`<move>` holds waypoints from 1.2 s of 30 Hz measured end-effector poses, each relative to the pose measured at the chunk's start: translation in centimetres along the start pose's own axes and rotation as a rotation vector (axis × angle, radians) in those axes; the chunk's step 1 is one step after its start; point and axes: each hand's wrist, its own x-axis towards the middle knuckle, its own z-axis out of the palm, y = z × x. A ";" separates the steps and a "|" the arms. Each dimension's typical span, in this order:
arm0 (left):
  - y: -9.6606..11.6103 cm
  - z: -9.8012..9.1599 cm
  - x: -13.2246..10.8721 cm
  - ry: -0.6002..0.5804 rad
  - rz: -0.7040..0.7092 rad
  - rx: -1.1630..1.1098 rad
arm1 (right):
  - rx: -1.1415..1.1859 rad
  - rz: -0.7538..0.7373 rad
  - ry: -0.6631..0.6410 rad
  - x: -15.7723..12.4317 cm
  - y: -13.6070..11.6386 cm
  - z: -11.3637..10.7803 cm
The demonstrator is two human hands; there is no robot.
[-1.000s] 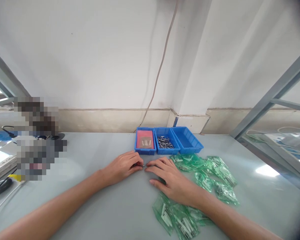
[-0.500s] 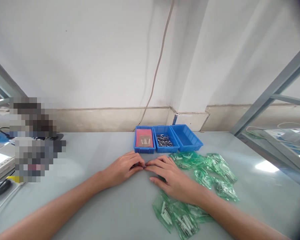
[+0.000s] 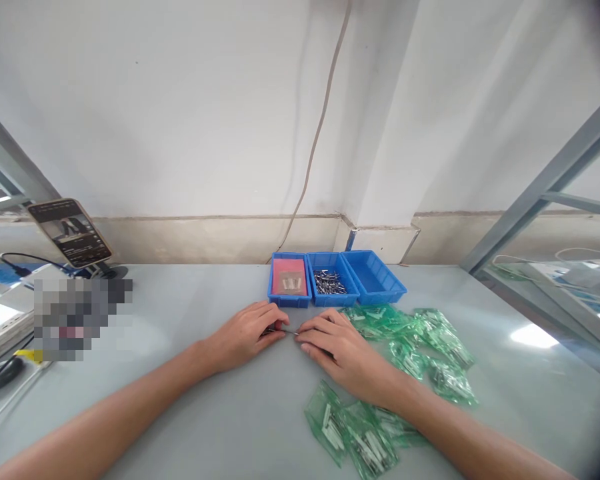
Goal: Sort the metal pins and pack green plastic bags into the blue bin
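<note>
Over the middle of the table, my left hand [image 3: 253,333] is closed in a pinch on a thin metal piece [image 3: 291,332]; its exact kind is too small to make out. My right hand [image 3: 343,350] has its thumb and fingers drawn together at the other end of that piece. Just beyond the hands stands a blue bin [image 3: 333,301] with a heap of small shiny metal parts [image 3: 329,283]. Green plastic bags [image 3: 405,327] of whitish and metal pieces lie beside and beyond my right hand, and more green bags [image 3: 363,440] lie under the right forearm.
Left of the metal parts, another blue bin [image 3: 289,302] holds a pink sheet and a small clear bag [image 3: 290,283]. A third blue bin [image 3: 375,277] adjoins on the right. A phone [image 3: 71,232] stands at the far left, near cables and a dark mouse [image 3: 0,377]. Behind is the wall.
My right thumb has closed in towards the fingers. The fingertips of both hands have drawn slightly apart, so more of the thin metal piece shows between them.
</note>
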 end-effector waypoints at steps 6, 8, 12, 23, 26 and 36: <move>0.0 -0.2 0.3 -0.033 0.022 0.062 | -0.039 0.013 0.037 0.0 0.3 0.2; 0.1 -0.3 0.3 -0.042 0.026 0.078 | -0.056 0.015 0.047 0.0 0.4 0.3; 0.1 -0.4 0.4 -0.039 0.040 0.097 | -0.095 0.024 0.062 -0.1 0.6 0.4; 0.1 -0.3 0.3 -0.045 0.046 0.119 | -0.121 0.062 0.041 -0.3 1.1 1.0; 0.1 -0.3 0.3 -0.041 0.051 0.119 | -0.106 0.089 0.023 -0.2 1.1 1.0; 0.3 -0.4 0.4 -0.044 0.050 0.122 | -0.072 0.138 -0.005 0.0 0.6 0.7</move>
